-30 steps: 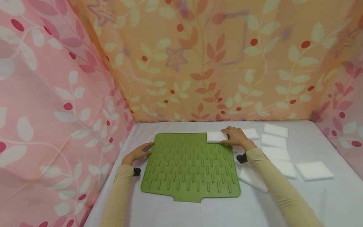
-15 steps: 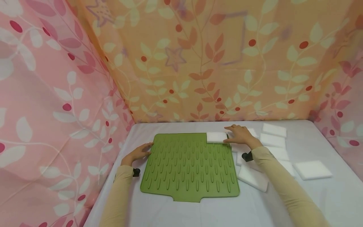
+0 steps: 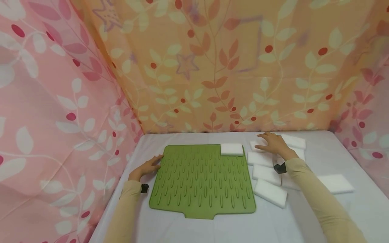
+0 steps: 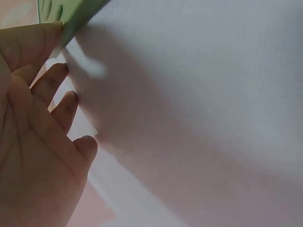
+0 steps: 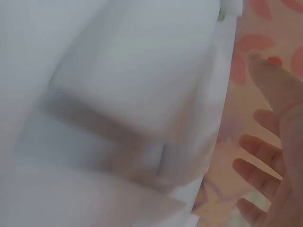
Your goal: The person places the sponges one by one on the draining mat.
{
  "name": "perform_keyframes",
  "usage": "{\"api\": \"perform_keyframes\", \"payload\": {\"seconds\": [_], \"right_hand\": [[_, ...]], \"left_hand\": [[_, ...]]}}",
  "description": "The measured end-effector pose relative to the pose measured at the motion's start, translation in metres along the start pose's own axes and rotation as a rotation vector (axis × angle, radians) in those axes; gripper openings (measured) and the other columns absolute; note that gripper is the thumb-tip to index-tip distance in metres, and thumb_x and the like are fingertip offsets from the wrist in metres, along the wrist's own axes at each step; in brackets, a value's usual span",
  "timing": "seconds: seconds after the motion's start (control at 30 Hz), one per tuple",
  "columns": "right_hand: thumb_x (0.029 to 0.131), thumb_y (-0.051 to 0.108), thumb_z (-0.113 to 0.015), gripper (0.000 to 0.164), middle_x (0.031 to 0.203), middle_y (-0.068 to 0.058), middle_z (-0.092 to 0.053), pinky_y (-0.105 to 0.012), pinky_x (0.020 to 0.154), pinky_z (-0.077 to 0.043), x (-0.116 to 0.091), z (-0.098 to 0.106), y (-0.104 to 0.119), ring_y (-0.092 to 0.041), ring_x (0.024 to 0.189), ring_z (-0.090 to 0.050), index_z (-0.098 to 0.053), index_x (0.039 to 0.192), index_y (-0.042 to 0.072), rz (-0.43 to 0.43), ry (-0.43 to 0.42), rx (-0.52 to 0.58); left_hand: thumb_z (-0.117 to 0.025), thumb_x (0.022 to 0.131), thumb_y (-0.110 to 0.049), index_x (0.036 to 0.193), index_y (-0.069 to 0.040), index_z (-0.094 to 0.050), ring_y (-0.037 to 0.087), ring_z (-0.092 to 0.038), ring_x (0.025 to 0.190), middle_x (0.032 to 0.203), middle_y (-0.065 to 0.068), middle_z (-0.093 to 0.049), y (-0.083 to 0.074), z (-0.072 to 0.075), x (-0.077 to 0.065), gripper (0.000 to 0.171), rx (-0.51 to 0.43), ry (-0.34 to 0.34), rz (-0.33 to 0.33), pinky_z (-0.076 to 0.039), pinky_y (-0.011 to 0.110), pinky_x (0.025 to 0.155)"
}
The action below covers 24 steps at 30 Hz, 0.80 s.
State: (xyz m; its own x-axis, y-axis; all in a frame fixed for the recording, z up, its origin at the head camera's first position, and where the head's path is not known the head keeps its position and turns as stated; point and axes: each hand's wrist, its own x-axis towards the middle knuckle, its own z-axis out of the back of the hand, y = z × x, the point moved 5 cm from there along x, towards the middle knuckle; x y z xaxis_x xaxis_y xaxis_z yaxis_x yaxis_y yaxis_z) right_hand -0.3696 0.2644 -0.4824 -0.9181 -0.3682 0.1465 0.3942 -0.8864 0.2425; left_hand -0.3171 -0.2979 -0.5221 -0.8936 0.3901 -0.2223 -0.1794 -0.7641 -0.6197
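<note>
A green ridged mat (image 3: pixel 199 182) lies on the table, and a white rectangular sponge (image 3: pixel 231 149) sits flat on its far right corner. My left hand (image 3: pixel 147 167) rests at the mat's left edge. In the left wrist view one digit of the left hand (image 4: pixel 35 109) touches the mat's edge (image 4: pixel 75 16), while the other fingers are spread loosely beside it. Over the loose sponges (image 3: pixel 266 174) on the right hovers my right hand (image 3: pixel 275 145), fingers apart and holding nothing. The right wrist view shows that hand (image 5: pixel 279 156) spread beside blurred white sponges (image 5: pixel 137 61).
Several white sponges lie in loose rows right of the mat, partly hidden by the right arm. A separate sponge (image 3: pixel 335 183) lies farther right. A white cloth covers the table (image 3: pixel 243 229). Flowered fabric (image 3: pixel 188 84) hangs behind and at the sides.
My right hand has let go of the sponge on the mat's far right corner and moved right, over the loose sponges. The left hand has stayed at the mat's edge.
</note>
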Motion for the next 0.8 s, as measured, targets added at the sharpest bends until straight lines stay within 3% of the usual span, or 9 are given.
{"api": "perform_keyframes", "payload": {"seconds": [0.37, 0.8], "right_hand": [[0.085, 0.047, -0.062, 0.064, 0.135, -0.025, -0.044, -0.064, 0.084, -0.037, -0.018, 0.01, -0.042, -0.046, 0.119, -0.041, -0.052, 0.13, 0.003, -0.079, -0.04, -0.014], [0.089, 0.052, -0.052, 0.069, 0.135, -0.028, -0.042, -0.066, 0.077, -0.04, -0.031, 0.011, -0.082, -0.052, 0.114, -0.042, -0.047, 0.133, -0.001, -0.155, 0.003, -0.042]], "left_hand": [[-0.045, 0.098, -0.012, 0.147, 0.001, -0.018, 0.049, 0.001, 0.137, 0.15, 0.028, -0.011, -0.001, -0.002, -0.001, 0.058, -0.045, -0.007, -0.034, -0.007, 0.062, 0.108], [-0.045, 0.098, -0.013, 0.148, -0.002, -0.019, 0.048, -0.001, 0.137, 0.151, 0.026, -0.012, 0.0, -0.004, 0.001, 0.057, -0.003, -0.004, -0.022, -0.009, 0.062, 0.108]]}}
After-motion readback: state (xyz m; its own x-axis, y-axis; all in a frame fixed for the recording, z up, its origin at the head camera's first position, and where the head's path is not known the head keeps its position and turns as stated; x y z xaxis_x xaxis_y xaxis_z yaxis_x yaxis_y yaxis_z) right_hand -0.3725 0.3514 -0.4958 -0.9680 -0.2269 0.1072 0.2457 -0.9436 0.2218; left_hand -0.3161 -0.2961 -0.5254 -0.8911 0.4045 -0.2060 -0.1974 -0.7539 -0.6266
